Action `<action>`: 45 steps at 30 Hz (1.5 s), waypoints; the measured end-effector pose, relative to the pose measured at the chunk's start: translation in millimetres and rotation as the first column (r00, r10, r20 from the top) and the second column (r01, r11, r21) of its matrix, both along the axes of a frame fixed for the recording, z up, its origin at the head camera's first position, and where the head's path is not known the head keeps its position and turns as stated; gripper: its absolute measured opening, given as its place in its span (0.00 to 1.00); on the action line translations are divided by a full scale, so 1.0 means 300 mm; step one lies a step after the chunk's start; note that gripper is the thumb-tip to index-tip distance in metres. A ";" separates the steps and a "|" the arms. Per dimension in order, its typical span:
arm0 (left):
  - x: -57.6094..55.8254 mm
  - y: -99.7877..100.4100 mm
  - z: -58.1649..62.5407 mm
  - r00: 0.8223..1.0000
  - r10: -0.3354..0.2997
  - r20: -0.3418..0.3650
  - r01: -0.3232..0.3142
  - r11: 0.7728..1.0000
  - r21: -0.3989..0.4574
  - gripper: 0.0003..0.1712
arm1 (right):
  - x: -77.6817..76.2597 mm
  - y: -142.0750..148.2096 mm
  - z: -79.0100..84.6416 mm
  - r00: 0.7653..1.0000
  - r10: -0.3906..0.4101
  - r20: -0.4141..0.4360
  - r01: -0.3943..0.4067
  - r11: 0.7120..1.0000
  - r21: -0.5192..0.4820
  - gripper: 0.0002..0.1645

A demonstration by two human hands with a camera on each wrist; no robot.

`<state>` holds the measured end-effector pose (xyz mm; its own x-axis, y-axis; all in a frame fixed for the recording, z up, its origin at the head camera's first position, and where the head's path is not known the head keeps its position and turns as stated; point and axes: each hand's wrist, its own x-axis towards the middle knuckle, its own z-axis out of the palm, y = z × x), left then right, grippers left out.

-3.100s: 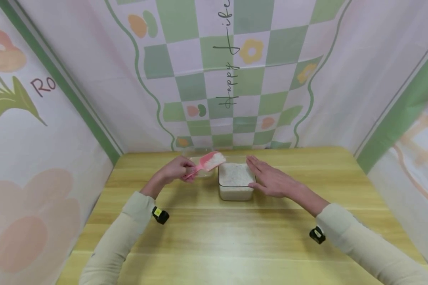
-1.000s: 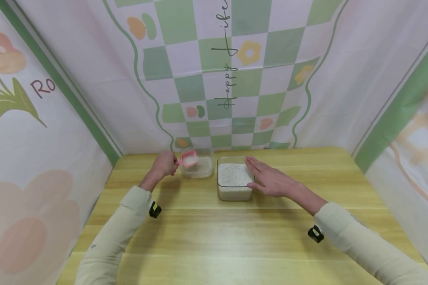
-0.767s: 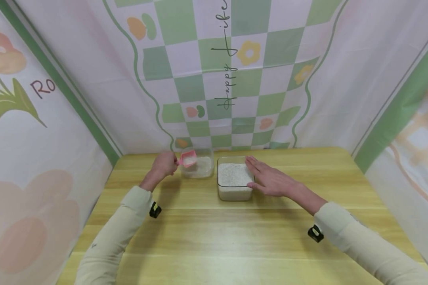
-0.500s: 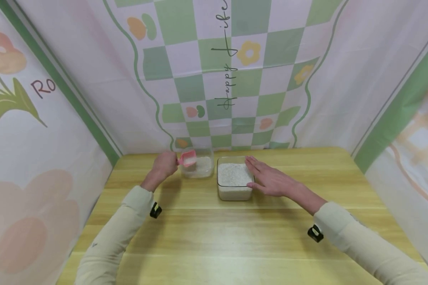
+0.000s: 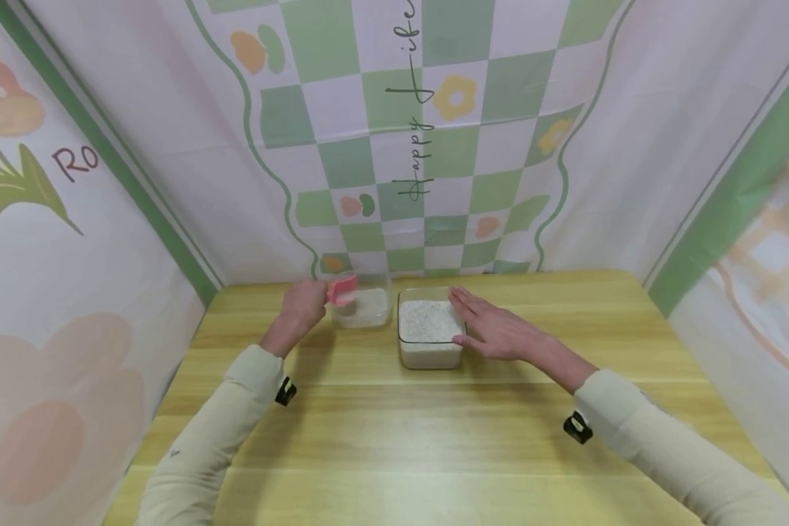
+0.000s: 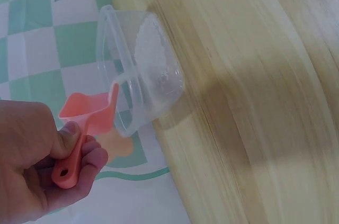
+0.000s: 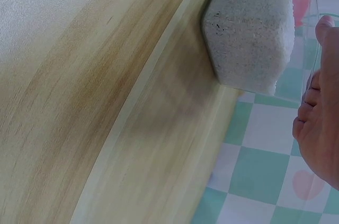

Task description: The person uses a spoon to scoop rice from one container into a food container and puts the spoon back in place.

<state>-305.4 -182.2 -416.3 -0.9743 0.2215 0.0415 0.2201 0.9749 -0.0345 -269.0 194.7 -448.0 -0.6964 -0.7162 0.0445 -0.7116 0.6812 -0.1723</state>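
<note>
My left hand (image 5: 305,303) grips the handle of a pink scoop (image 5: 342,291), thumb on top and fingers curled beneath in the left wrist view. The scoop is tipped over the rim of a clear plastic container (image 6: 111,38), and a pale blurred streak shows at its lip. A layer of white rice (image 6: 151,46) lies in that container. To its right stands a clear square box (image 5: 431,356) filled high with rice (image 7: 251,33). My right hand (image 5: 496,329) lies against this box's right rim with fingers straight and thumb spread.
Both containers stand near the back edge of a wooden table (image 5: 394,438). A patterned curtain (image 5: 394,168) hangs right behind that edge, and more printed cloth closes off both sides.
My left hand has carried the loaded scoop left from beside the square box to the plastic container and tipped it, so its bowl now faces sideways. My right hand has stayed at the box.
</note>
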 end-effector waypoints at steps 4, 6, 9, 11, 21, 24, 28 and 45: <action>0.009 0.005 -0.009 0.999 -0.024 -0.036 0.022 0.999 -0.050 0.05 | 0.004 0.002 -0.003 1.000 0.001 0.003 -0.001 1.000 -0.002 0.49; 0.013 0.007 -0.012 0.997 -0.040 -0.068 0.035 0.997 -0.072 0.06 | 0.004 0.001 -0.003 1.000 0.003 -0.002 -0.003 1.000 -0.003 0.48; 0.016 0.009 -0.017 0.991 -0.062 -0.115 0.049 0.993 -0.110 0.09 | 0.002 0.000 -0.003 1.000 0.006 -0.014 -0.006 1.000 -0.005 0.48; 0.018 0.010 -0.018 0.988 -0.075 -0.137 0.057 0.990 -0.130 0.09 | 0.000 0.000 -0.003 1.000 0.009 -0.020 -0.009 1.000 -0.009 0.48; 0.051 0.023 0.051 0.991 -0.064 -0.116 0.070 0.996 0.051 0.07 | -0.007 0.007 -0.009 1.000 0.007 -0.024 -0.007 1.000 -0.003 0.48; 0.070 0.037 0.087 0.989 -0.089 -0.115 0.101 0.989 0.110 0.08 | -0.003 0.009 -0.005 1.000 0.011 -0.007 -0.011 1.000 -0.005 0.48; 0.099 0.067 0.136 0.985 -0.129 -0.117 0.142 0.983 0.116 0.07 | -0.001 0.008 -0.005 1.000 0.014 0.003 -0.014 1.000 -0.007 0.48; 0.153 0.227 0.180 0.952 -0.264 -0.156 0.259 0.965 -0.053 0.08 | -0.002 0.005 -0.004 1.000 0.016 0.004 -0.016 1.000 -0.006 0.48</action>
